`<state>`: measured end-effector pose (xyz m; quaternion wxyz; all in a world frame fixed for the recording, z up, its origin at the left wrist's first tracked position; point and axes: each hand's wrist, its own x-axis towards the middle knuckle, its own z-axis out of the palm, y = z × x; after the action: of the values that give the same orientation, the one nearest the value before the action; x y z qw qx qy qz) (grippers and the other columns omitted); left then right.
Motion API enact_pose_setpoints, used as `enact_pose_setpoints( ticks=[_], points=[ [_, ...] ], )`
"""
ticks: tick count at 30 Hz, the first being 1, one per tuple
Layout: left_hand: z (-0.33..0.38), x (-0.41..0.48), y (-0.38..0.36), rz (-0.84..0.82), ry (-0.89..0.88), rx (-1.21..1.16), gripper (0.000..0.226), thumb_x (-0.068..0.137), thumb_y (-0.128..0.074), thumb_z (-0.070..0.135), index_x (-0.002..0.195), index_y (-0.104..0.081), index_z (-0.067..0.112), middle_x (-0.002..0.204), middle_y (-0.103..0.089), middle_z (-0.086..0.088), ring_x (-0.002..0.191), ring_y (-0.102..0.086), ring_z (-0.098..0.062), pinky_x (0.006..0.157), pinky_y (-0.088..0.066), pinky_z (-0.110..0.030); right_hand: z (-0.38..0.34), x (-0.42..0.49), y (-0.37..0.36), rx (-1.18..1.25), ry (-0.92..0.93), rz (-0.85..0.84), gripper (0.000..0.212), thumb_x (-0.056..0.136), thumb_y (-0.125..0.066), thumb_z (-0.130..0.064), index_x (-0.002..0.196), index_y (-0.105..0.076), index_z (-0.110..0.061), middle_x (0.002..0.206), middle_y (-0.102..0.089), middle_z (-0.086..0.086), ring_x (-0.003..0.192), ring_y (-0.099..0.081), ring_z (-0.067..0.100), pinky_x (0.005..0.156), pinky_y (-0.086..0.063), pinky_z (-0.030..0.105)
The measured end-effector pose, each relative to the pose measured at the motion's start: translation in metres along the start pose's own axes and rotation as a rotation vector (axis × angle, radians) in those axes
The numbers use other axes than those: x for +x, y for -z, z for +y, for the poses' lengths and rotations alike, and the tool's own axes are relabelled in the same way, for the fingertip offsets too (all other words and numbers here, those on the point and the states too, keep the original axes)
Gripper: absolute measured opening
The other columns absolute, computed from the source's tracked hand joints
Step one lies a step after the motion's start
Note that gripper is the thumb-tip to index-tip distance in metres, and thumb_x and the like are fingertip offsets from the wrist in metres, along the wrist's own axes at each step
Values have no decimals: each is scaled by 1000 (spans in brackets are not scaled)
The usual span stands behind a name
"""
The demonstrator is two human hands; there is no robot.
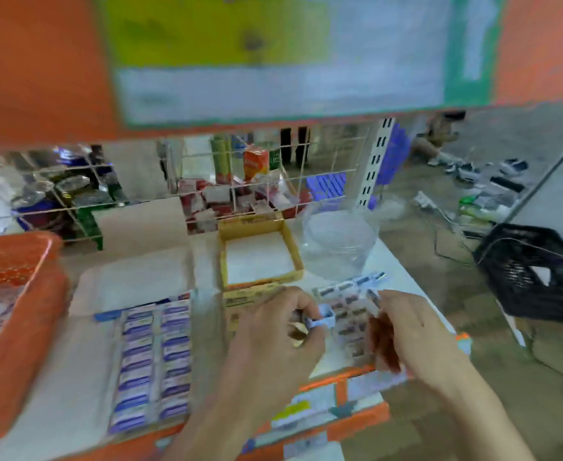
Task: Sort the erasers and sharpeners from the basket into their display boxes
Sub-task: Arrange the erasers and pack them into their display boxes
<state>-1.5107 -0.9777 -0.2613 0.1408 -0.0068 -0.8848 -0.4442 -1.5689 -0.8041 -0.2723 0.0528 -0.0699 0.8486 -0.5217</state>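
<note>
My left hand (273, 334) pinches a pale blue sharpener (327, 319) just over the sharpener box (335, 357), where rows of sharpeners lie inside. My right hand (409, 331) curls at that box's right side (too blurred to tell whether it grips anything). The eraser box (107, 316) sits to the left, beside the orange basket (24, 324).

Orange perforated basket (14, 294) at 9 o'clock; blue-and-white wrapped erasers (153, 361), twin rows, at 7 o'clock; yellow display box (221, 257), white inside, at 12 o'clock; pale-blue sharpener (326, 319) at centre; black latticed crate (532, 271) at 3 o'clock; desk (393, 261) white, orange-edged.
</note>
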Motion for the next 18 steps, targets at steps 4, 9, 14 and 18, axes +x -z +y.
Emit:
enact_pose_setpoints(
  ticks=[4, 9, 14, 18],
  points=[
    [22, 16, -37, -63, 40, 34, 12, 83, -70, 16, 83, -61, 23, 72, -57, 12, 77, -55, 3, 58, -39, -7, 21, 15, 44, -126, 16, -24, 45, 96, -34, -19, 53, -45, -9, 42, -50, 3, 39, -41, 12, 44, -33, 23],
    [26, 30, -71, -81, 165, 70, 18, 88, -67, 23, 93, -56, 36, 76, -51, 15, 70, -51, 9, 62, -37, -6, 37, 37, 72, -364, 74, -96, 46, 95, -37, -22, 50, -43, -16, 50, -53, 4, 53, -50, 21, 57, -38, 35],
    [30, 37, -84, -83, 258, 92, 25, 90, -62, 27, 112, -59, 38, 97, -55, 25, 95, -57, 5, 87, -44, -11, 42, 61, 73, -656, 42, -315, 35, 102, -28, -29, 74, -47, -18, 69, -47, -1, 72, -47, 22, 64, -38, 30],
    [31, 42, -87, -61, 247, 137, 28, 91, -61, 26, 117, -60, 33, 106, -55, 22, 96, -56, 2, 90, -42, -14, 41, 69, 73, -682, 19, -401, 41, 101, -30, -24, 61, -35, -20, 75, -46, 6, 73, -43, 25, 60, -33, 35]
  ],
)
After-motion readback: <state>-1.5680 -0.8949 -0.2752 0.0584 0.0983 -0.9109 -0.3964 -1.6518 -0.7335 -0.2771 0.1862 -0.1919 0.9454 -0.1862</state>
